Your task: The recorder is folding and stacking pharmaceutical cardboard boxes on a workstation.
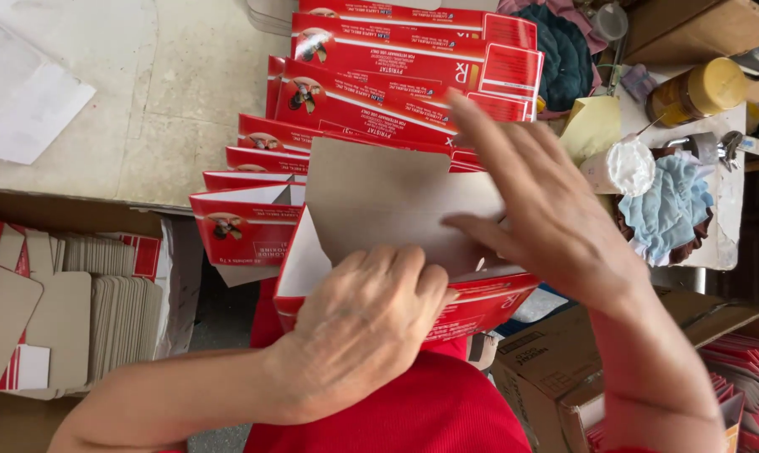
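Note:
A red and white carton (480,306) sits half folded in front of me, its grey cardboard flap (379,201) standing up. My left hand (362,323) grips the carton's near edge with fingers curled over it. My right hand (547,210) rests flat against the flap's right side, fingers spread and pressing on the grey board. Beyond the carton lies an overlapping row of folded red cartons (371,92), running away from me across the worktop.
A box of flat grey carton blanks (102,302) stands at the left. White paper sheets (27,92) lie at the far left. At the right are a blue rag (669,205), a yellow-lidded jar (698,92) and a brown cardboard box (564,361) with red cartons.

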